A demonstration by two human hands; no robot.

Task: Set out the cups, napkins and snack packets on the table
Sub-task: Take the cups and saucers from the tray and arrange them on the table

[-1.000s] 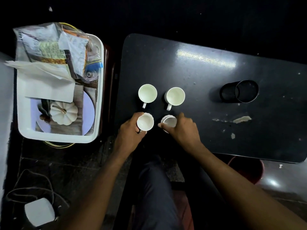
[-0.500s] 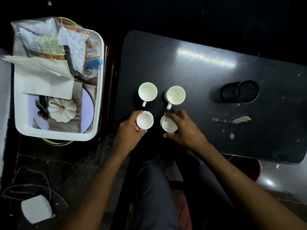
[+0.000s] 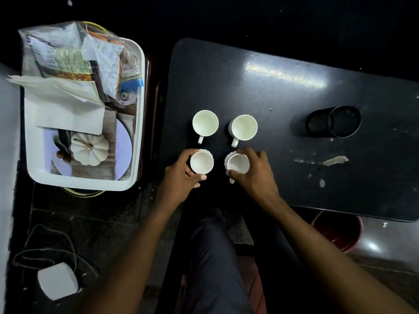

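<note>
Several white cups stand in a square near the front left edge of the black table (image 3: pixel 283 105). The far left cup (image 3: pixel 205 123) and far right cup (image 3: pixel 244 127) stand free with handles toward me. My left hand (image 3: pixel 181 180) grips the near left cup (image 3: pixel 201 162). My right hand (image 3: pixel 254 173) grips the near right cup (image 3: pixel 238 163), fingers curled round its rim. White napkins (image 3: pixel 68 105) and snack packets (image 3: pixel 74 60) lie in the white tray (image 3: pixel 138 132) left of the table.
A black cylindrical holder (image 3: pixel 333 122) lies on its side at the table's right. A white pumpkin (image 3: pixel 89 148) on a plate sits in the tray. A red bucket (image 3: pixel 337 230) stands under the table's front edge. A white box with cable (image 3: pixel 57 281) lies on the floor.
My right hand has turned its cup upright and shifted round it; the handle now points toward me. My left hand keeps its hold on the near left cup.
</note>
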